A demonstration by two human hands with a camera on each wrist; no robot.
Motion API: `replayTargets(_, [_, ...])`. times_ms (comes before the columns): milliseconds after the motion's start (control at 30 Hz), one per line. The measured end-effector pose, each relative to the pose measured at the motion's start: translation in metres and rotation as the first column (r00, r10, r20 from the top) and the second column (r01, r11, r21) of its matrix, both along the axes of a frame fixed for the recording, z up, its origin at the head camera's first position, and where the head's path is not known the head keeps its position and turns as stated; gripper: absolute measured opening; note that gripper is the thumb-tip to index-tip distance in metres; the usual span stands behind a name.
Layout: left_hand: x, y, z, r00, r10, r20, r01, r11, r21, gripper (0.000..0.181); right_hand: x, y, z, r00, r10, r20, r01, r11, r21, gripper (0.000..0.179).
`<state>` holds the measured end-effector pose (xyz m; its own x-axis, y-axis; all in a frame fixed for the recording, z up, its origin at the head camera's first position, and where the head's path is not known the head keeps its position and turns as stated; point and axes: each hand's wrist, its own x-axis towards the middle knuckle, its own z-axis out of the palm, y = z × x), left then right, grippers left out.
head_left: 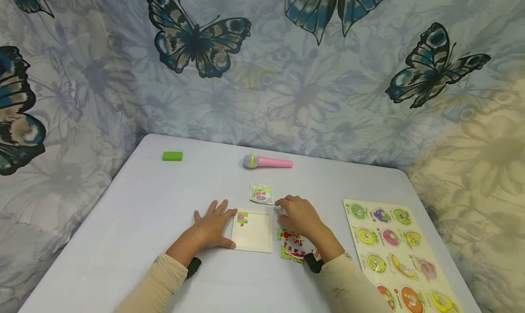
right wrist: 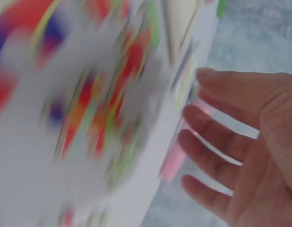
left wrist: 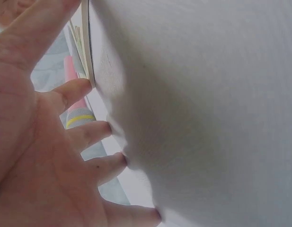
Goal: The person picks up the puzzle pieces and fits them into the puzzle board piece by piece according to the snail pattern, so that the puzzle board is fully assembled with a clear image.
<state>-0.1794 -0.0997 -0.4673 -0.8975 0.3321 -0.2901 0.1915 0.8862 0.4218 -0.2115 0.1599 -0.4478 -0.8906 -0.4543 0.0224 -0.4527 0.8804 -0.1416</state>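
Observation:
My left hand (head_left: 211, 228) lies spread on the table, its thumb and index fingertip touching the left edge of a pale wooden puzzle tray (head_left: 256, 241). One small puzzle piece with a pink patch on green (head_left: 242, 218) sits in the tray's upper left corner. Just beyond the tray is a small picture card (head_left: 261, 193). My right hand (head_left: 301, 217) hovers by the card's lower right corner. Its fingers (right wrist: 216, 130) are loosely bent in the right wrist view, with nothing between them. Beneath that hand lie loose red, white and green puzzle pieces (head_left: 293, 243), partly hidden and blurred from the wrist.
A pink toy microphone (head_left: 275, 162) lies near the back edge, with a green block (head_left: 172, 156) at the back left. On the right is a large board of fruit pictures (head_left: 371, 247). Butterfly-patterned cloth (head_left: 262, 112) hangs behind the white table.

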Motion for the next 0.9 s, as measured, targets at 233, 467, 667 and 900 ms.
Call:
replayTargets(233, [-0.001,-0.004,-0.001,1.0,-0.01,-0.008,0.01,1.0,-0.013,0.095,0.003,0.029,0.002,0.992,-0.108,0.064,0.101,0.99,0.097,0.026])
replayTargets(467, [-0.002,-0.003,-0.003,1.0,-0.01,-0.004,0.01,1.0,-0.008,0.096,0.005,0.037,-0.006,0.988,-0.136,0.07,0.129,0.987,0.098,0.021])
replayTargets(667, [-0.002,-0.004,-0.003,1.0,-0.008,-0.004,0.008,1.0,-0.006,0.096,0.003,0.037,-0.009,0.99,-0.127,0.058,0.121,0.988,0.094,0.02])
replayTargets(900, [-0.002,-0.003,-0.002,1.0,-0.005,-0.001,0.005,1.0,-0.007,0.095,0.004,0.023,-0.003,0.998,-0.058,0.009,0.057,0.995,0.083,0.023])
